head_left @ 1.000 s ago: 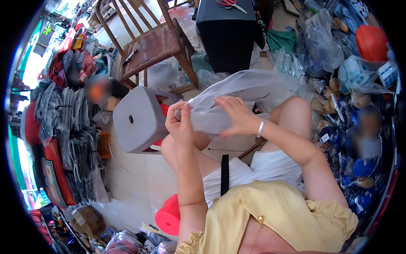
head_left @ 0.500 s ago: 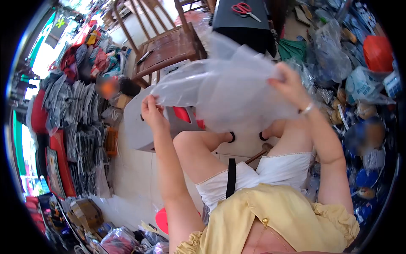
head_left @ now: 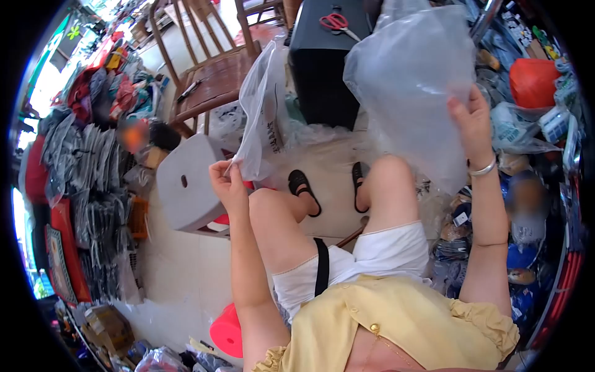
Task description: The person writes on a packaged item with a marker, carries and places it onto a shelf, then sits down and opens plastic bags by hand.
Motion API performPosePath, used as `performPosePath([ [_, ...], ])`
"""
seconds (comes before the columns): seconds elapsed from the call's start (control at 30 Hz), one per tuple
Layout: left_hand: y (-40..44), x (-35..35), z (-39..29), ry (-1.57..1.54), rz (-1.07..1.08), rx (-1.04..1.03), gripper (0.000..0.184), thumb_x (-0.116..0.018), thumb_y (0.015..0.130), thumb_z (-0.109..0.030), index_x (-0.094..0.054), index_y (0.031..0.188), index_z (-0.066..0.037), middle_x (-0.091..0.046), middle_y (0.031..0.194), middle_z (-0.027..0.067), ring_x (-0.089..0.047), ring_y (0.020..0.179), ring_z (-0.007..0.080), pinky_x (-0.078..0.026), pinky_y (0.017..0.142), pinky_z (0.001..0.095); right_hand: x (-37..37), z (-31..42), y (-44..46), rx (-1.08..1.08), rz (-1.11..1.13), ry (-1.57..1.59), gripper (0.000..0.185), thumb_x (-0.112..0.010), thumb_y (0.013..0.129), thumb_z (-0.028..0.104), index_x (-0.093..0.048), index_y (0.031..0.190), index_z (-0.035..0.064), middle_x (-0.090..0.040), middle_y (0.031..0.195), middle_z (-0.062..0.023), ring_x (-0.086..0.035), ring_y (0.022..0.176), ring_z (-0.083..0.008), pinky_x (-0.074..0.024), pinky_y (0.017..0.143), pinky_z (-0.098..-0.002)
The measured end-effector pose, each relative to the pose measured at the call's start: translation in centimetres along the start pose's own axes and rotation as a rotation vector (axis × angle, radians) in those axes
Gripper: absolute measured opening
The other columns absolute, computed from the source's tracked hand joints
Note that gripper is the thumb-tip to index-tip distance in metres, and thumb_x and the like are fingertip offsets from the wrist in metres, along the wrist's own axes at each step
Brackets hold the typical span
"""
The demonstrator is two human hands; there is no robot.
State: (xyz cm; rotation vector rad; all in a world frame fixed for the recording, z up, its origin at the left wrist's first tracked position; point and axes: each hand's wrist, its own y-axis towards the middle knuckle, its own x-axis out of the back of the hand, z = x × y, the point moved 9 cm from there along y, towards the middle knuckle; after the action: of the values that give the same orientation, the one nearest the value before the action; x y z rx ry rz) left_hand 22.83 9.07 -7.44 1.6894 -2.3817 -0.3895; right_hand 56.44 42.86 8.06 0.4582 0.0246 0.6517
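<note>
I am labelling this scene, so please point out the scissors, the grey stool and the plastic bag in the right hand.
Scissors (head_left: 348, 30): head view, where handles meet blades.
Grey stool (head_left: 197, 193): head view, seat top.
Plastic bag (head_left: 412, 80): head view, its broad middle.

Brown chair (head_left: 220, 80), pale tiled floor (head_left: 183, 266)

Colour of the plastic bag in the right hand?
Plastic bag: translucent whitish; best in the head view.

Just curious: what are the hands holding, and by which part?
Left hand: thin clear plastic, near its lower end. Right hand: a cloudy plastic bag, by its side edge.
</note>
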Motion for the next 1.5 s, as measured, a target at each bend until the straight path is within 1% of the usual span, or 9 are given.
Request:
performPosePath([
  [0.3,-2.4,-0.1,-1.6,0.407,0.154,-0.169,0.024,-0.041,0.083,0.009,-0.064,0.083,0.0,-0.059,0.09,0.0078,-0.057,0.086,0.0167,-0.043,0.078,0.0257,-15.8,2.7,-11.5,0.518,0.71,-0.496,0.027,-0.072,0.072,0.027,-0.06,0.089,0.0086,-0.056,0.068,-0.004,-0.057,0.059,-0.0207,-0.0458,0.052,-0.0311],
  [0.43,-3.3,0.7,0.1,0.14,0.172,0.285,0.033,-0.042,0.09,-0.01,-0.058,0.118,-0.004,-0.054,0.116,0.0055,-0.053,0.101,0.0163,-0.047,0.076,0.0277,-19.0,0.1,-18.4,0.505,0.874,-0.498,0.023,-0.068,0.073,0.025,-0.058,0.088,0.0105,-0.053,0.068,-0.0022,-0.056,0.059,-0.0185,-0.0449,0.051,-0.0308],
  [0.5,-3.4,0.3,0.0,0.156,0.179,0.366,0.038,-0.05,0.088,-0.013,-0.052,0.124,-0.001,-0.05,0.121,0.008,-0.05,0.107,0.0179,-0.047,0.079,0.0279,-20.0,-0.7,-21.8,0.536,0.973,-0.561,0.014,-0.061,0.071,0.017,-0.05,0.079,0.0122,-0.05,0.067,-0.0014,-0.057,0.062,-0.0169,-0.0457,0.052,-0.0302],
  [0.6,-4.7,-4.0,-1.4,0.614,0.404,0.015,0.07,-0.073,0.073,-0.018,-0.039,0.129,0.008,-0.043,0.122,0.0196,-0.048,0.111,0.0312,-0.043,0.091,0.0359,-20.7,-0.1,-25.0,0.602,1.048,-0.565,0.011,-0.056,0.072,0.017,-0.05,0.08,0.0127,-0.052,0.071,-0.0005,-0.057,0.065,-0.0149,-0.0443,0.054,-0.0273],
  [0.67,-7.3,-6.9,-0.9,0.771,0.504,-0.045,0.092,-0.08,0.063,-0.026,-0.031,0.134,0.007,-0.037,0.129,0.0263,-0.04,0.12,0.0393,-0.038,0.097,0.041,-21.0,-0.6,-27.7,0.573,1.073,-0.534,0.011,-0.056,0.072,0.018,-0.05,0.08,0.0127,-0.052,0.072,-0.0004,-0.057,0.068,-0.015,-0.0442,0.057,-0.0276],
  [0.93,-10.9,-7.2,2.4,0.778,0.503,0.089,0.103,-0.08,0.061,-0.033,-0.023,0.138,0.005,-0.033,0.134,0.0255,-0.036,0.124,0.0401,-0.035,0.098,0.0471,-12.7,-2.0,-26.0,0.471,0.93,-0.938,0.021,-0.054,0.073,0.015,-0.059,0.094,0.0127,-0.056,0.079,-0.0005,-0.054,0.078,-0.0166,-0.0412,0.075,-0.0335],
  [1.2,-13.8,-8.9,-2.7,1.164,0.81,-0.109,0.101,-0.077,0.06,-0.038,-0.026,0.139,0.001,-0.031,0.139,0.0197,-0.028,0.132,0.0299,-0.021,0.1,0.0638,-13.2,6.2,-24.3,0.177,1.275,-0.104,0.015,-0.059,0.078,0.011,-0.061,0.092,0.0079,-0.06,0.081,-0.0064,-0.059,0.077,-0.0217,-0.0437,0.076,-0.0337],
  [1.37,-16.5,-7.4,-2.7,1.155,0.866,-0.374,0.092,-0.075,0.063,-0.033,-0.03,0.137,-0.002,-0.035,0.138,0.0157,-0.03,0.131,0.029,-0.018,0.1,0.066,-12.1,0.7,-14.4,-0.289,1.042,-0.045,0.019,-0.06,0.081,0.015,-0.059,0.095,0.0027,-0.06,0.078,-0.0088,-0.058,0.07,-0.0257,-0.0466,0.066,-0.035],
  [1.5,-16.2,-6.7,-1.9,0.847,0.987,-0.332,0.078,-0.072,0.067,-0.031,-0.038,0.133,-0.006,-0.04,0.134,0.0138,-0.031,0.13,0.0289,-0.018,0.1,0.0661,-13.5,-7.9,-6.7,-0.066,0.858,-0.91,0.028,-0.059,0.08,0.019,-0.058,0.103,0.0024,-0.062,0.094,-0.0128,-0.06,0.087,-0.0272,-0.0462,0.076,-0.0371],
])
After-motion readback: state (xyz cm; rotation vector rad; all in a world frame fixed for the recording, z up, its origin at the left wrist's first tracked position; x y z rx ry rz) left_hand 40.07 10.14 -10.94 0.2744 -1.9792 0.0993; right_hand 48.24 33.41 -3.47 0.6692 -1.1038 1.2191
